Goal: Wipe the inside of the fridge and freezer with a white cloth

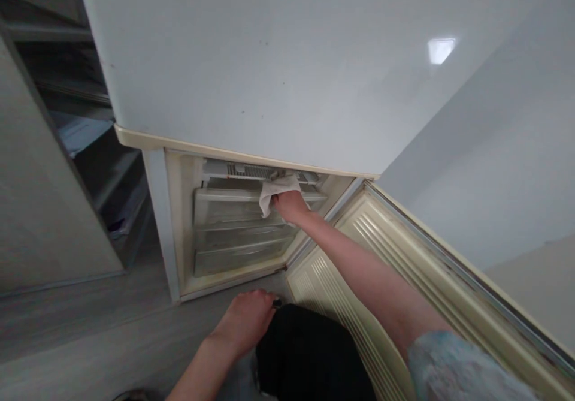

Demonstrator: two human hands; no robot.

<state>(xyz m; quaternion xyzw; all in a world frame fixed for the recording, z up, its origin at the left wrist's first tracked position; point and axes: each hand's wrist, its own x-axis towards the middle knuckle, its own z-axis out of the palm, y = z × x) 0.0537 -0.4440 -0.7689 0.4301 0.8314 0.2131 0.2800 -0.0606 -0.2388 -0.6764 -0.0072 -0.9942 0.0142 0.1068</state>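
White cloth (269,194) inside open fridge (162,227), by upper drawer (224,195); right hand (291,205) has fingers closed round it. Judged soft, light, floppy; best bunched mid-cloth. Left hand (249,318) loosely curled near knee (314,353); cannot tell if holding anything.

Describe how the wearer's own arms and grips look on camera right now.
Both grips are human hands, with no glove on the left grip or the right grip. The right arm has a pale bluish, mottled sleeve ending well above the wrist. The left forearm is uncovered where it shows; any sleeve is out of view. No cables are visible.
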